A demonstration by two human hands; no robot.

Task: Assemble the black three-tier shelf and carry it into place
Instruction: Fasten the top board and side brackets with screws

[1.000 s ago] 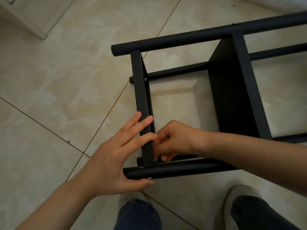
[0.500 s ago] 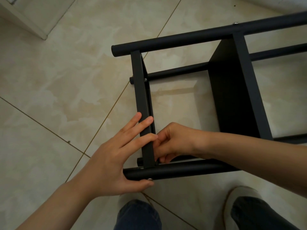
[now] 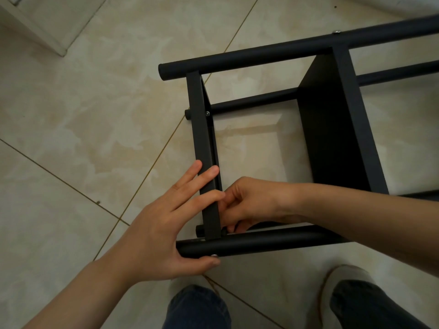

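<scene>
The black shelf frame [image 3: 261,57] lies on its side on the tiled floor, with round posts running left to right and flat shelf panels between them. My left hand [image 3: 166,224] rests with straight fingers across the end shelf panel [image 3: 202,138], its thumb under the near post [image 3: 261,243] beside a silver screw head [image 3: 214,255]. My right hand [image 3: 251,203] reaches inside the frame with curled fingers at the joint of that panel and the near post. What its fingertips pinch is hidden. A second panel [image 3: 332,129] stands further right.
Beige floor tiles [image 3: 95,115] with thin joints surround the frame. A pale furniture corner [image 3: 35,22] sits at the top left. My knees in dark trousers [image 3: 197,307] and light shoes [image 3: 344,276] are just below the near post.
My right hand's fingers shifted slightly at the joint. The left hand and the frame stayed where they were.
</scene>
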